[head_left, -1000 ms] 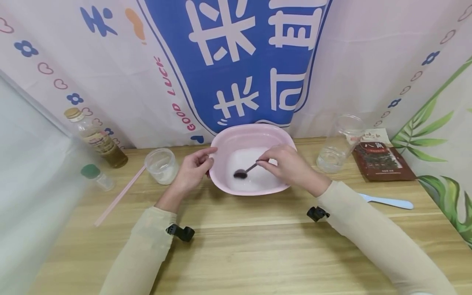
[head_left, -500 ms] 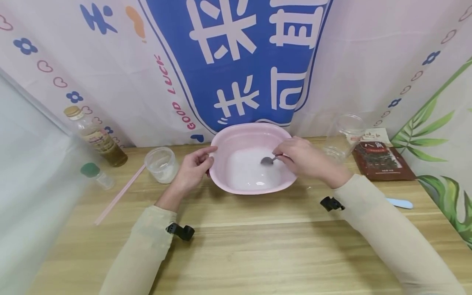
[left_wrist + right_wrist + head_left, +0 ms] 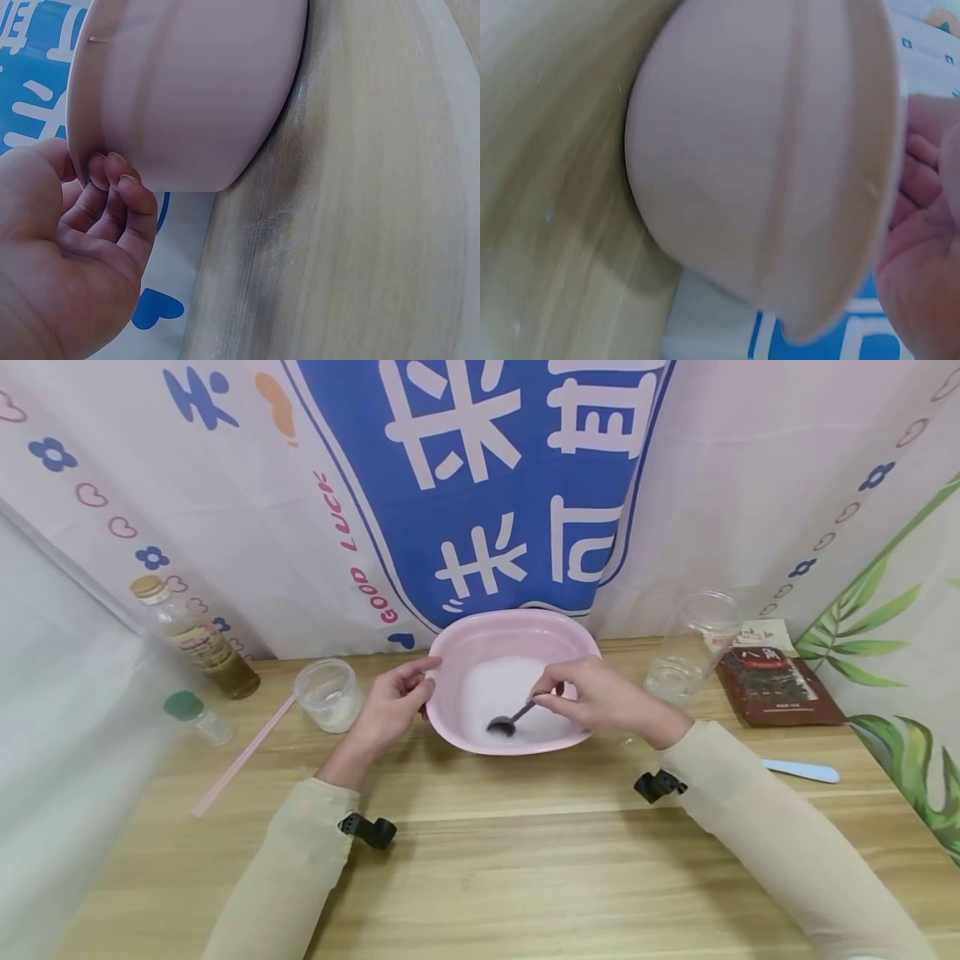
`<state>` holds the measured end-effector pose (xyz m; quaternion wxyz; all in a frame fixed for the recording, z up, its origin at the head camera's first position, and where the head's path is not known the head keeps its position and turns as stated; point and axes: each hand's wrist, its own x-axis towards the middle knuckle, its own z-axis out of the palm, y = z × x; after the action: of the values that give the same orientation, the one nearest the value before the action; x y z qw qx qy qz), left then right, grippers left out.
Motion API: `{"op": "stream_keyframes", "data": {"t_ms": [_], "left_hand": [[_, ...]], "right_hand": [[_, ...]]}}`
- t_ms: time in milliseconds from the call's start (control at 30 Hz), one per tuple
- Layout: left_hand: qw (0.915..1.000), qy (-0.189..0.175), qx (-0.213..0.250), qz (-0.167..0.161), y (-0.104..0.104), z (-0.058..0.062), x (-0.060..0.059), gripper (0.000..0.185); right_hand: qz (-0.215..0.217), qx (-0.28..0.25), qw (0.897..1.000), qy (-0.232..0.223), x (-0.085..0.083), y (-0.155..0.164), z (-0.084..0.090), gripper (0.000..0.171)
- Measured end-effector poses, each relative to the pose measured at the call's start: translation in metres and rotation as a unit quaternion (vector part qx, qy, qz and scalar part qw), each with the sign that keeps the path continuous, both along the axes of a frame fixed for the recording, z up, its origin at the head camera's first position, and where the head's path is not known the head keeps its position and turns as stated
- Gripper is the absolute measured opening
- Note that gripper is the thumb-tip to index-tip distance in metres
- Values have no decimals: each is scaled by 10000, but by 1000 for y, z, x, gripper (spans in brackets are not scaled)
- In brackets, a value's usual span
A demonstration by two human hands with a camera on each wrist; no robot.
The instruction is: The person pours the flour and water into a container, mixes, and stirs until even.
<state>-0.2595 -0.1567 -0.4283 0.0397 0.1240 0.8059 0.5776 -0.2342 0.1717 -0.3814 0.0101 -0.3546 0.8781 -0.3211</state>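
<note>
You are pinching the handle of a small metal spoon [image 3: 512, 720] in your right hand [image 3: 600, 700], its bowl dipping into the white grains inside the pink basin [image 3: 450, 652], which is sitting on the tabletop [image 3: 480, 860] between your hands. Your left hand [image 3: 390, 703] is resting its curled fingertips [image 3: 112, 176] against the basin's outer wall, just under the rim. The basin is likely behaving as light, smooth plastic that slides easily, so the rim is probably the surest hold. The spoon looks stiff and thin; pinching well up the handle is suiting it.
</note>
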Motion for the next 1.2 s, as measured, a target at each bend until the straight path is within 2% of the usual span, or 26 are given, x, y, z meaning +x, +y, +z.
{"op": "stream_keyframes", "data": {"t_ms": [233, 367, 600, 733, 933, 1200], "left_hand": [[10000, -80, -8, 10, 2, 0, 0, 43], [10000, -54, 0, -2, 2, 0, -1, 43], [10000, -19, 35, -6, 2, 1, -1, 42], [10000, -58, 33, 12, 1, 1, 0, 42], [10000, -43, -4, 36, 1, 0, 0, 42], [10000, -57, 56, 23, 1, 0, 0, 42]], "right_hand": [[-677, -6, 9974, 237, -4, -11, -4, 8], [-1080, -39, 9939, 240, -5, -6, -3, 9], [-1570, -393, 9857, 460, -7, 10, 3, 10], [-1818, -377, 9819, 359, -9, 15, 3, 10], [-2084, -14, 9780, 5, -12, 14, 0, 11], [-2392, 52, 9710, 33, -15, 11, -4, 13]]}}
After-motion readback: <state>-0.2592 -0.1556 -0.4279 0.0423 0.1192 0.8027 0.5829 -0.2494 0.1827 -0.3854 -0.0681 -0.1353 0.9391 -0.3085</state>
